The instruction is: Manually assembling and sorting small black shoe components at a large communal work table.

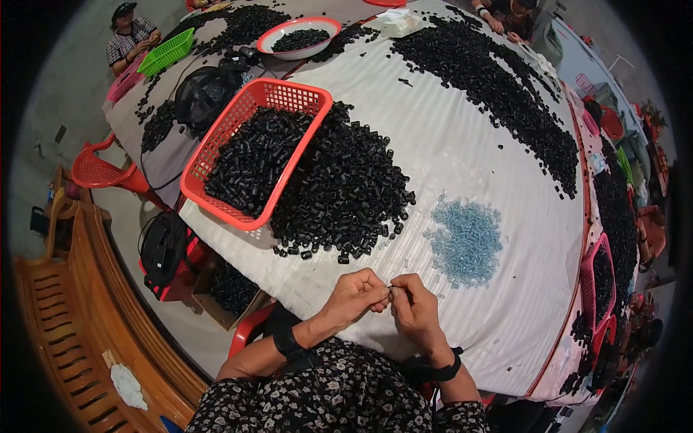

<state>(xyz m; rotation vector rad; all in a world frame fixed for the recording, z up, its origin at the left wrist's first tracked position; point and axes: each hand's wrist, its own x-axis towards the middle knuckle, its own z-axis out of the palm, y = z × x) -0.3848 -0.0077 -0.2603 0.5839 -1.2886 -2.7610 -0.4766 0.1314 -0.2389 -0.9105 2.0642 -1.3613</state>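
My left hand (357,296) and my right hand (417,307) meet close to my body, above the near edge of the white-covered table. Both are closed in a pinch, fingertips touching around a small dark piece (390,289) that is mostly hidden. Just beyond them lies a heap of small black plastic parts (346,184), short and tube-like. To the right of that heap, a patch of small clear bluish pieces (467,242) is spread on the cloth. A red plastic basket (204,204) full of the same black parts stands at the left, against the black heap.
A long band of black parts (498,86) crosses the far right. Farther back are a red-rimmed white basin (263,45) and a green basket (167,54). A wooden bench (79,289) and a cardboard box (206,285) stand lower left. Other people sit around the table.
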